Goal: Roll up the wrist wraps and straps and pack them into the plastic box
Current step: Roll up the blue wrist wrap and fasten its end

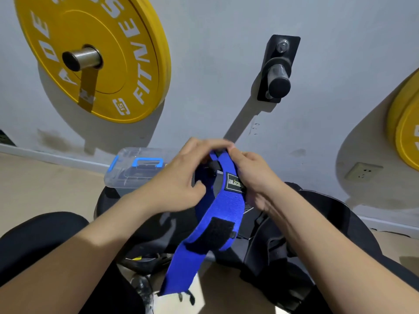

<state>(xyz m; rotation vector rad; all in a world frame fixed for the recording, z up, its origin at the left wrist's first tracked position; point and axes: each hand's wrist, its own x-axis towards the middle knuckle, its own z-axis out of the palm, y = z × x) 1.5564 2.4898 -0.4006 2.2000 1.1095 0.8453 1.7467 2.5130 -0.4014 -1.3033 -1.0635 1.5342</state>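
Both hands are pinching the top end of a blue wrist wrap (205,225): left hand (181,177) at nine o'clock, right hand (254,177) at three. Its black label is unreadable. The wrap is hanging lengthwise toward seven o'clock. A clear plastic box (136,168) is sitting at ten o'clock, below a yellow plate (95,53) reading "FITNESS"

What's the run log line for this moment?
step: rolling | item: blue wrist wrap | left hand, right hand: gripping top | plastic box: behind
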